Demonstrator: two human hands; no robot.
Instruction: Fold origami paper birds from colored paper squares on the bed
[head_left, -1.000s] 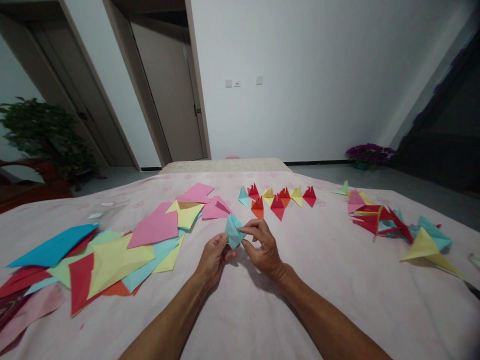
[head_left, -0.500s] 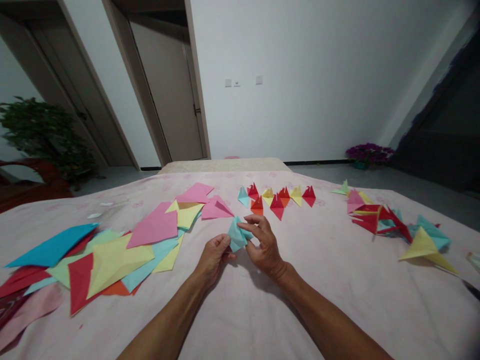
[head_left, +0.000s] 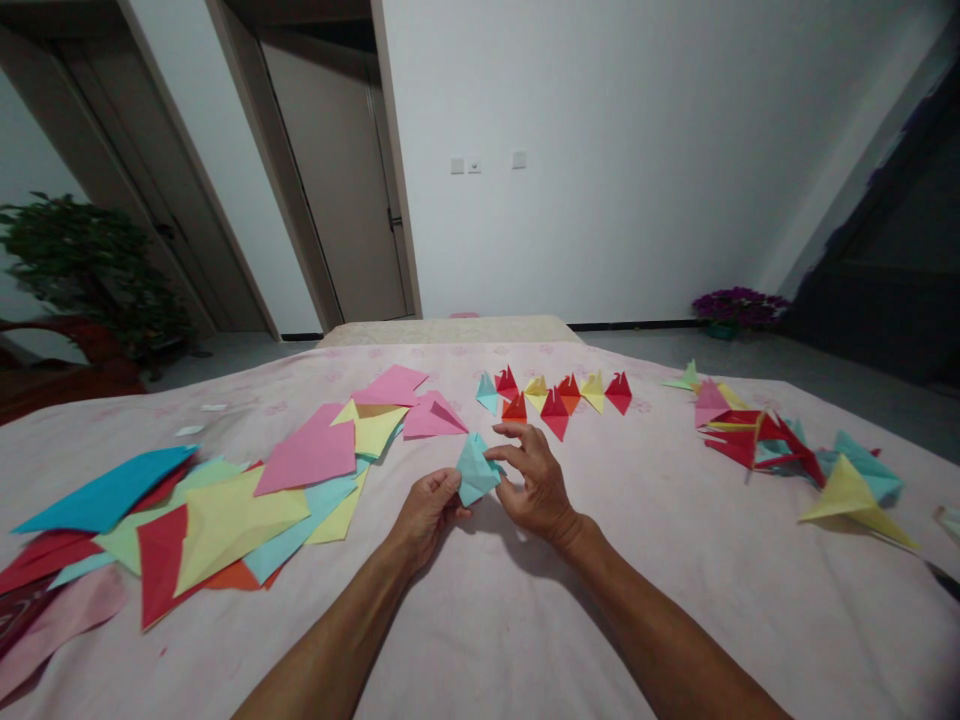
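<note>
A light-blue folded paper (head_left: 475,472), kite-like in outline, is held between my two hands above the cloth. My left hand (head_left: 430,510) pinches its left edge between thumb and fingers. At its right edge my right hand (head_left: 534,484) pinches the paper with thumb and index finger, the other fingers raised and curved. Just beyond the hands stand several small folded paper cranes (head_left: 555,410) in red, orange, yellow and light blue. A pink folded sheet (head_left: 431,416) lies close behind the held paper.
Loose coloured paper sheets (head_left: 232,525) overlap on the left of the pink cloth-covered table (head_left: 480,640). Several more folded paper pieces (head_left: 757,440) are piled on the right, with a yellow folded piece (head_left: 851,500) nearest me. A doorway and wall stand behind the table.
The light-blue paper now shows a flatter, wider face, and its right-hand flap no longer sticks out. My right hand has shifted slightly right along its edge.
</note>
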